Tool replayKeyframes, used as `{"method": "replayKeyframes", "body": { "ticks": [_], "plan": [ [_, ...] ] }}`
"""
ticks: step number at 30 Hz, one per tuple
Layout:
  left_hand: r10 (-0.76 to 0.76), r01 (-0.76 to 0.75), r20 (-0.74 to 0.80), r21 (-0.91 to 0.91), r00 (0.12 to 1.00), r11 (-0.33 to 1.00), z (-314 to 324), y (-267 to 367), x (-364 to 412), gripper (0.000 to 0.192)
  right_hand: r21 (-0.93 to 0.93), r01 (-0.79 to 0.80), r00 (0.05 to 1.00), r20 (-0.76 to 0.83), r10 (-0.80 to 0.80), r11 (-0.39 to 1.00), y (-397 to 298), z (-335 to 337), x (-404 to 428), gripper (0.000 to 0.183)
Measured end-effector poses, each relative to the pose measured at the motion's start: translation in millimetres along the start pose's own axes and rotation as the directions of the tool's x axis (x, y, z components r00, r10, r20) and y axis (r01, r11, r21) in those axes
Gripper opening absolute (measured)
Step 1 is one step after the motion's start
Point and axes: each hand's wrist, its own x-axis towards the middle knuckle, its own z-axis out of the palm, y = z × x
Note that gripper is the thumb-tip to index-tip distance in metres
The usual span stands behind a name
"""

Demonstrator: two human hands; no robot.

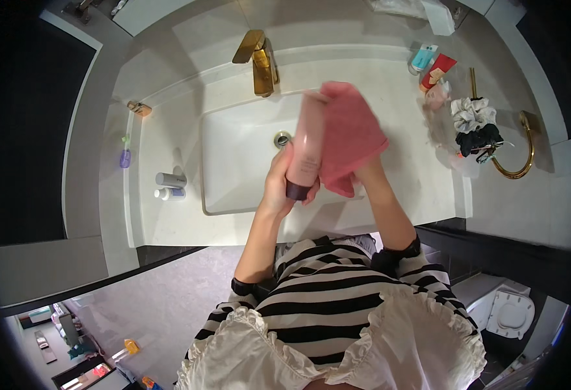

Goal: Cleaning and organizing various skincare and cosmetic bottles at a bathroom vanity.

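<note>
My left hand [279,183] is closed around the lower part of a pink squeeze tube [309,141], whose dark cap points towards me. The tube bears small printed writing and tilts over the right side of the white sink basin [237,165]. A pink cloth [349,134] drapes over my right hand [367,168], so most of its fingers are hidden. The cloth lies against the tube's right side. Behind the basin stands a gold faucet [263,68], and the drain [281,140] shows just left of the tube.
On the left of the counter [168,224] are a grey cylindrical container [171,180] and a white bottle [170,194]. A turquoise tube [424,57] and a red tube [439,70] stand at the back right. Scrunchies [474,115] hang near a gold towel ring [526,156].
</note>
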Motion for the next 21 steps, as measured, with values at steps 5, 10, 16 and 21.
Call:
{"method": "replayKeyframes", "body": {
  "ticks": [5,10,16,21],
  "plan": [
    [0.000,0.000,-0.002,0.031,1.000,1.000,-3.3,0.3,4.9,0.044,0.036,0.102,0.991,0.082,-0.105,0.994,-8.5,7.5,-3.2,0.034],
    [-0.010,0.002,0.083,0.098,0.997,0.995,-4.8,5.3,4.3,0.046,0.211,0.047,0.997,-0.063,-0.034,0.976,-16.3,-3.1,12.3,0.033],
    [0.000,0.000,0.037,0.016,0.999,1.000,-2.4,9.5,2.7,0.050,0.394,-0.210,0.976,0.034,0.214,0.895,-31.8,-10.8,11.5,0.040],
    [0.095,-0.095,-0.013,-0.024,0.995,0.995,-11.2,10.2,-0.2,0.050,-0.456,-0.020,0.736,0.595,0.321,0.890,-102.9,-0.6,59.9,0.069]
  ]
}}
